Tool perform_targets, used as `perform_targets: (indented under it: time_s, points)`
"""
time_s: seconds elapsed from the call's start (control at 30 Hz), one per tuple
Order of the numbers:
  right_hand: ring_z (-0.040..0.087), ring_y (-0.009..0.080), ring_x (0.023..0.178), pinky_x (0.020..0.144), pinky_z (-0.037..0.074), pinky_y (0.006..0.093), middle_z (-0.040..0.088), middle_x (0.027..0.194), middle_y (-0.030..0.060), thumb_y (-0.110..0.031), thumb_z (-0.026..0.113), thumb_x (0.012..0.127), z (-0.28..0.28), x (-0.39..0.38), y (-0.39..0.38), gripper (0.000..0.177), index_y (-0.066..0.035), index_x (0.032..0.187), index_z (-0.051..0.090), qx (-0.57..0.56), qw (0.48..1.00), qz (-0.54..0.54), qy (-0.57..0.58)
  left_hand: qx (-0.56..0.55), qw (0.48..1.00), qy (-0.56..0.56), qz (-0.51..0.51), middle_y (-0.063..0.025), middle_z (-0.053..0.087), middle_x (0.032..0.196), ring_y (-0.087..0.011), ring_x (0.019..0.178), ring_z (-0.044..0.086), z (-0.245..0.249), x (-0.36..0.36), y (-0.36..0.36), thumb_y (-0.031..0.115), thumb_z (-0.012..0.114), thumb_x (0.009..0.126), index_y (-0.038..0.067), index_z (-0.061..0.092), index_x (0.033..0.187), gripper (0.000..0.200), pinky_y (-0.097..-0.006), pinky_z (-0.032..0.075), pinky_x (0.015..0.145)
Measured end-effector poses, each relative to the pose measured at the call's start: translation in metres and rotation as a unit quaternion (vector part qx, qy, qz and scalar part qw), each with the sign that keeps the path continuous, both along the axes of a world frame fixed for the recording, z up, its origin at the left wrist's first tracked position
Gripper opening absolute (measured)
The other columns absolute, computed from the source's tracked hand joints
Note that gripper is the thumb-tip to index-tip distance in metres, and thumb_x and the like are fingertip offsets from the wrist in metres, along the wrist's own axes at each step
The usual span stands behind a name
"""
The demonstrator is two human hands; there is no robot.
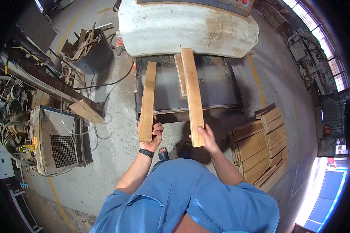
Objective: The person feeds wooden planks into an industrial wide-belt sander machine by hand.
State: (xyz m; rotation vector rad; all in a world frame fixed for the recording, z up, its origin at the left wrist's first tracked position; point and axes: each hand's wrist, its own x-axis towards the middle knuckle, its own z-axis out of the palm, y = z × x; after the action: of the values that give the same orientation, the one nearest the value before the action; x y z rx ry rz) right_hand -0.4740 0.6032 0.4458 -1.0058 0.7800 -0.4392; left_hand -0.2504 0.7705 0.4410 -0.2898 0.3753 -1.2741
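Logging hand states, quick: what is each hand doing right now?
Left hand: closed on the near end of the left board.
Right hand: closed on the near end of the right board.

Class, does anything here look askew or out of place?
Offcuts jut at all angles from the dark bin, upper left. The left hand and right hand hold a left board and right board splayed, not parallel.

No legible text, no labels, brands, numbers or signs readable
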Motion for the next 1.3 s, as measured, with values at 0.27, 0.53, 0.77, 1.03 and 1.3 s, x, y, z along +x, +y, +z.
perform_targets:
  time_s: [0.27,0.53,0.77,1.03,1.3]
  points:
    - [0.062,0.0158,0.098,0.086,0.051,0.0315,0.063,0.108,0.0088,-0.042,0.063,0.095,-0.018,-0.049,-0.034,0.057,0.002,0.129,0.051,-0.007,0.998,-0.024,0.062,0.171,0.963,-0.198,-0.069,-0.0194,0.06,0.125,-0.0248,0.093,0.064,-0.019,0.001,0.008,0.031,0.042,0.102,0.004,0.053,0.129,0.04,-0.0344,0.058,0.081]
    - [0.062,0.0186,0.1,0.084,0.051,0.0318,0.062,0.113,0.0137,-0.047,0.06,0.095,-0.039,-0.078,-0.053,0.064,0.004,0.133,0.05,0.011,0.989,-0.068,0.13,0.324,0.856,-0.391,-0.103,-0.011,0.063,0.11,-0.0256,0.1,0.063,-0.041,-0.016,0.006,0.055,0.051,0.097,0.008,0.053,0.13,0.058,-0.0449,0.054,0.09]
    - [0.062,0.0225,0.082,0.073,0.056,0.0324,0.056,0.098,0.0151,-0.031,0.05,0.102,-0.033,-0.101,-0.062,0.06,0.007,0.145,0.032,0.454,0.734,0.042,-0.504,0.496,0.67,-0.552,-0.011,-0.0131,0.061,0.123,-0.0224,0.113,0.058,-0.079,-0.029,-0.007,0.045,0.053,0.1,-0.002,0.051,0.131,0.057,-0.0353,0.045,0.1]
    - [0.064,0.023,0.08,0.072,0.056,0.0322,0.055,0.098,0.0157,-0.029,0.05,0.102,-0.041,-0.116,-0.078,0.059,0.006,0.146,0.031,0.466,0.708,0.034,-0.53,0.553,0.554,-0.623,-0.002,-0.0152,0.064,0.12,-0.0221,0.109,0.06,-0.104,-0.039,-0.019,0.046,0.045,0.103,-0.004,0.056,0.129,0.057,-0.0336,0.046,0.096]
    - [0.065,0.0194,0.086,0.074,0.055,0.0335,0.064,0.105,0.0114,-0.03,0.059,0.098,-0.057,-0.115,-0.124,0.041,-0.001,0.126,0.052,0.082,0.996,-0.039,0.027,0.574,0.495,-0.653,-0.01,-0.0169,0.065,0.118,-0.0229,0.107,0.061,-0.111,-0.037,-0.058,0.047,0.048,0.102,-0.003,0.058,0.129,0.058,-0.0352,0.048,0.094]
